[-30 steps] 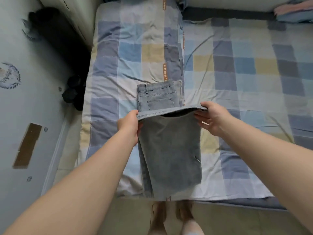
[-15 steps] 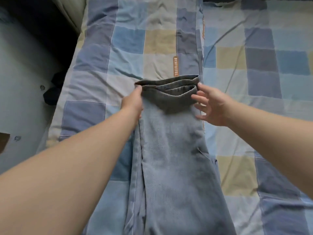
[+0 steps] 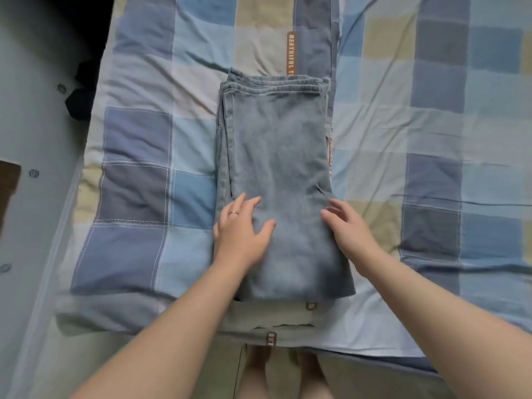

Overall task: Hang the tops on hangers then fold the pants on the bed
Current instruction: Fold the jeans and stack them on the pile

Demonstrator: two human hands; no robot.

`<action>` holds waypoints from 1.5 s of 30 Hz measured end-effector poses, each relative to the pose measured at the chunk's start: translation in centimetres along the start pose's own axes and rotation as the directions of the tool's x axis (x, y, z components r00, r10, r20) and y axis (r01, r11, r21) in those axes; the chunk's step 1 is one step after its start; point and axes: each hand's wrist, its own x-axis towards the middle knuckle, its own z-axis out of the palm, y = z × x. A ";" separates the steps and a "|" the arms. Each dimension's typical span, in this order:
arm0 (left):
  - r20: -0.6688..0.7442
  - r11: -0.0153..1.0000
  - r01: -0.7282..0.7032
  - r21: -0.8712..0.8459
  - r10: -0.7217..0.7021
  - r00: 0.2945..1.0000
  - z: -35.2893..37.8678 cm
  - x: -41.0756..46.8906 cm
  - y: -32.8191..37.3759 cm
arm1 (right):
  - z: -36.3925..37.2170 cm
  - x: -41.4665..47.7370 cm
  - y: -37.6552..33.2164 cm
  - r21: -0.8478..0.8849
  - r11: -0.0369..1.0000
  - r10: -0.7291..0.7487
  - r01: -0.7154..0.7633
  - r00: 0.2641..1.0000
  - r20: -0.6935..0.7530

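Observation:
A pair of light blue jeans (image 3: 276,156) lies folded in half lengthwise and end over end on the bed (image 3: 135,174), hems stacked at the far end. My left hand (image 3: 241,226) rests flat on the near left part of the jeans, fingers spread, a ring on one finger. At the jeans' right edge my right hand (image 3: 348,226) has its fingers straight and touches the denim. No tops or hangers are in view.
The bed carries a checked blue, grey and yellow quilt. Its near edge (image 3: 276,332) is just in front of my bare feet (image 3: 282,375). A grey floor and dark objects (image 3: 80,93) lie to the left of the bed.
The leg ends, held up a second ago, were carried forward and laid on the waist end. Both hands let go and slid back to the near end of the folded jeans.

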 end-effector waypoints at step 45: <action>0.511 0.297 0.886 -0.356 -0.732 0.450 -3.8 -29.5 -9.1 | -3.4 -27.5 9.5 -0.063 0.757 0.649 -0.651 0.736 0.193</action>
